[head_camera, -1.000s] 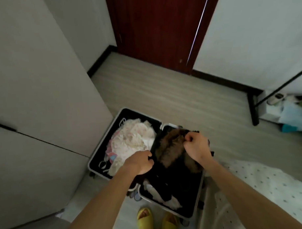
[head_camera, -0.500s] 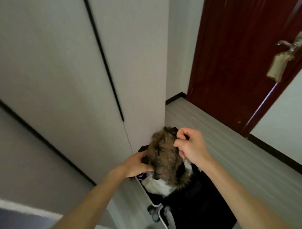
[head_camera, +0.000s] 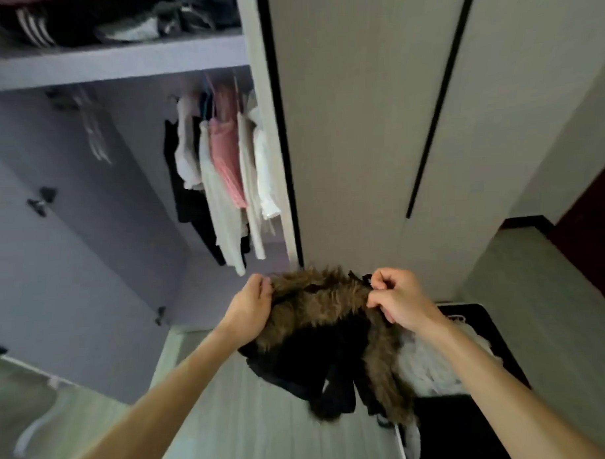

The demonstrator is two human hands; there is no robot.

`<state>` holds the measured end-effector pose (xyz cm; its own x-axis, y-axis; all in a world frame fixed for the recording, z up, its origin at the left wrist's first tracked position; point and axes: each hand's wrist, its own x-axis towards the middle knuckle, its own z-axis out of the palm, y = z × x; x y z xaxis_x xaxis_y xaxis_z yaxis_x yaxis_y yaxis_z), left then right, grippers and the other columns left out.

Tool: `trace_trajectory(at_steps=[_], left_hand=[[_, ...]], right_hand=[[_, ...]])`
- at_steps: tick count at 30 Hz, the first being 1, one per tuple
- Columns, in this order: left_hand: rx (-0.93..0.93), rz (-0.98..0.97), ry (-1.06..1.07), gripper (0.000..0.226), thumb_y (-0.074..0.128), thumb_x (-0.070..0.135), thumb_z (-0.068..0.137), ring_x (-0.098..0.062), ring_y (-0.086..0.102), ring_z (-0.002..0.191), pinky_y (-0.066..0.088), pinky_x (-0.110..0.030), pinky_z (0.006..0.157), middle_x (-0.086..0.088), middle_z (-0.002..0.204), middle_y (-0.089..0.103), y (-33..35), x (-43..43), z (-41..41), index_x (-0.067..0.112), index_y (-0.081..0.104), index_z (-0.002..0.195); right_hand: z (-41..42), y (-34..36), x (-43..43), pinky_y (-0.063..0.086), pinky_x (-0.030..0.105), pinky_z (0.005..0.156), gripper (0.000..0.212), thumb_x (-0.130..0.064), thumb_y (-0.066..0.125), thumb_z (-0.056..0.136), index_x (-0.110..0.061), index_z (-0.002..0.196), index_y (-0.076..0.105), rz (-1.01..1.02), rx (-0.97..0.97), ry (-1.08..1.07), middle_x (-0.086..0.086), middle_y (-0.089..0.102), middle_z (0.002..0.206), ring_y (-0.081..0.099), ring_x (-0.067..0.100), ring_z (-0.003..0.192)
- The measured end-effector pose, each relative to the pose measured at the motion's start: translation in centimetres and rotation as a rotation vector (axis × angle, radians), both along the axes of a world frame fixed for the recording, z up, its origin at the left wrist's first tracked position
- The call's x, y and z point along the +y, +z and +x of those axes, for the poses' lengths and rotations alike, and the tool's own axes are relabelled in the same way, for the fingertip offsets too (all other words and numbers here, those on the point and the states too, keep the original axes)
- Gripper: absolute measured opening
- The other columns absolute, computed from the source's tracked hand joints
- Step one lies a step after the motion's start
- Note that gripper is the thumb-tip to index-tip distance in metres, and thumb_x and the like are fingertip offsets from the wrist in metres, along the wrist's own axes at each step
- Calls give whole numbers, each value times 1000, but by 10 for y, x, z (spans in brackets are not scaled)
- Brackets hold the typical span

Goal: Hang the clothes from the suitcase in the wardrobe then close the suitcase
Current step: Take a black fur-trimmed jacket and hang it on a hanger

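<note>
Coat (head_camera: 317, 314) with fur trim is up in front of me, between both hands. My left hand (head_camera: 250, 308) grips the fur at one end; my right hand (head_camera: 399, 303) pinches the other end. It hangs above the floor, beside the open suitcase (head_camera: 499, 342), below the clothes (head_camera: 223, 170) in the open wardrobe (head_camera: 117, 60).

A home bedroom: a built-in wardrobe (head_camera: 359, 124) stands open with tops (head_camera: 224, 177) hanging inside, folded clothes (head_camera: 132, 19) on its shelf (head_camera: 117, 62), and an open suitcase (head_camera: 456, 437) on the plank floor (head_camera: 267, 429).
</note>
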<state>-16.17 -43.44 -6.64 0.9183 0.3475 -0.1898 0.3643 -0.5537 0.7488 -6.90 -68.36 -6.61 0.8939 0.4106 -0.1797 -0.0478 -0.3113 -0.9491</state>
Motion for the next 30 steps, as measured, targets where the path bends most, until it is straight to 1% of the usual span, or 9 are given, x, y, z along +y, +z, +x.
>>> trace_trajectory(at_steps=[7, 10, 12, 15, 17, 20, 23, 28, 30], left_hand=[[37, -23, 181, 43, 37, 41, 106, -24, 60, 102, 44, -37, 89, -10, 104, 63, 41, 132, -33, 5, 60, 109], [30, -104, 207, 41, 41, 44, 104, -19, 62, 101, 45, -27, 78, -3, 101, 65, 61, 179, -46, 10, 63, 106], [17, -175, 197, 46, 49, 53, 99, -17, 66, 96, 49, -24, 75, -3, 100, 68, 76, 205, -52, 10, 65, 104], [19, -167, 107, 52, 72, 59, 81, -18, 69, 90, 54, -32, 83, -4, 97, 72, 95, 242, -62, 12, 66, 103], [10, -170, 71, 47, 84, 43, 75, -21, 70, 90, 55, -33, 83, -5, 95, 72, 107, 260, -66, 10, 65, 103], [-73, -196, 97, 31, 85, 23, 75, -19, 67, 84, 54, -28, 73, -3, 86, 69, 122, 273, -63, 12, 64, 96], [-194, -316, 138, 28, 85, 20, 75, -21, 68, 81, 57, -34, 76, -3, 83, 68, 143, 288, -59, 15, 62, 90], [-395, -519, 120, 26, 80, 13, 79, -25, 66, 80, 56, -39, 81, -11, 86, 66, 198, 296, -59, 14, 57, 92], [-437, -547, 117, 25, 77, 11, 81, -25, 64, 80, 55, -37, 79, -10, 86, 64, 216, 304, -67, 13, 56, 94]], right_hand=[[-24, -21, 126, 42, 30, 56, 15, -21, 65, 86, -28, 86, 52, -439, -154, 299, -5, 58, 77, 53, 14, 58], [-37, -22, 170, 39, 27, 56, 23, -33, 61, 92, -27, 111, 50, -629, -149, 472, -7, 53, 84, 52, 11, 66], [-44, -24, 200, 45, 29, 60, 23, -38, 57, 92, -22, 109, 56, -771, -196, 555, -5, 61, 84, 57, 13, 69], [-50, -32, 243, 54, 36, 72, 23, -36, 46, 96, -17, 93, 58, -758, -273, 447, 3, 70, 84, 67, 21, 78], [-43, -37, 268, 57, 43, 78, 17, -34, 46, 99, -21, 95, 56, -513, -242, 201, 3, 71, 91, 69, 22, 83], [-28, -34, 293, 57, 45, 86, 33, -40, 60, 93, -24, 120, 49, -199, -42, -90, 6, 62, 117, 65, 26, 96], [-34, -32, 323, 57, 39, 77, 63, -60, 58, 89, -20, 135, 44, -250, 262, -13, 7, 55, 128, 63, 25, 99], [-61, -43, 370, 48, 65, 80, 121, -91, 55, 63, -25, 157, 17, -73, 901, 21, 19, 23, 160, 47, 44, 130], [-57, -48, 391, 43, 72, 81, 120, -89, 59, 63, -23, 155, 19, 178, 1060, -39, 21, 26, 158, 40, 47, 135]])
